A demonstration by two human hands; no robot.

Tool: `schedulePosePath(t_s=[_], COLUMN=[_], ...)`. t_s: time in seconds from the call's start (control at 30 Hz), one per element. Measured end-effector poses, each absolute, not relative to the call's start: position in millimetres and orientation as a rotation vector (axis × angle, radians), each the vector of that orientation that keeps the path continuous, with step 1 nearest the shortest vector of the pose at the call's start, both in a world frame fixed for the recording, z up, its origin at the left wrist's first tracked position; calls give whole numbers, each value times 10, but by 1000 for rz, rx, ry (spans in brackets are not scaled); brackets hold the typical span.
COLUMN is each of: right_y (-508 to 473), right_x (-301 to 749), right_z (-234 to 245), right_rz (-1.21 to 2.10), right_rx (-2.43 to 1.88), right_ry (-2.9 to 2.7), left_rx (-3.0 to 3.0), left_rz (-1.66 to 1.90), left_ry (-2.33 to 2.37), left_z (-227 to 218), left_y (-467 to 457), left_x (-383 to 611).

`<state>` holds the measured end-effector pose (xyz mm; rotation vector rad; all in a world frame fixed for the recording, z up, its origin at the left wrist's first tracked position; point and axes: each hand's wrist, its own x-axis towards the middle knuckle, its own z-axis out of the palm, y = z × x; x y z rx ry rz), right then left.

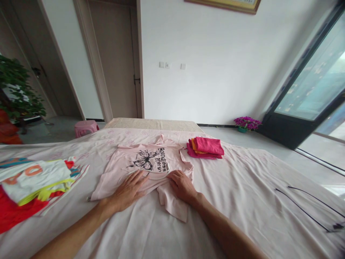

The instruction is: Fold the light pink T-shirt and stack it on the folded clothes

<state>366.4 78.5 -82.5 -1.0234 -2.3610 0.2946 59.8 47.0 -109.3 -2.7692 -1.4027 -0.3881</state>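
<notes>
A pale pink T-shirt [115,169] with a black butterfly print and lettering lies spread on the bed sheet, its collar side to the right. My left hand [130,190] rests flat on the shirt's near edge, fingers stretched out. On the near right part, by the shoulder, my right hand [181,185] has its fingers bent down against the fabric; whether they pinch any cloth is hidden. One sleeve hangs toward me beneath the right hand, and part of the near side is folded over between the hands.
A folded stack of magenta and orange clothes [206,146] sits beyond the shirt at right. Loose clothes [37,180] are heaped at left. Black thin rods or cords [304,207] lie at far right. A pink stool [86,128] and flower pot [242,129] stand on the floor.
</notes>
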Motion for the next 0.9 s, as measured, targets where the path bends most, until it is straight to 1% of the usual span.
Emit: schedulePosePath(t_s=[0.17, 0.27, 0.33, 0.53, 0.6, 0.73, 0.9], right_y=[546, 294, 161, 112, 128, 89, 137], right_x=[3940, 4172, 4251, 4102, 4087, 4253, 4399], right_z=[-550, -344, -292, -438, -405, -201, -53], right_rz=[432, 597, 626, 339, 344, 588, 988], right_rx=[-974, -859, -821, -916, -920, -917, -1067], right_ry=[-2387, -2575, -2652, -2679, -2675, -2680, -2543], left_rx=[-2650, -2658, -2651, -2582, -2566, -2531, -2544], left_rz=[-482, -526, -540, -564, -563, -600, -683], left_ry=[-1379, -1401, -1423, -1460, -1493, -1559, -1632], left_z=[-1006, -972, -975, -1005, -1004, -1028, -1090], left_y=[276, 78, -9, 21, 42, 3, -64], left_x=[104, -248, -445, -659, -672, -751, -826])
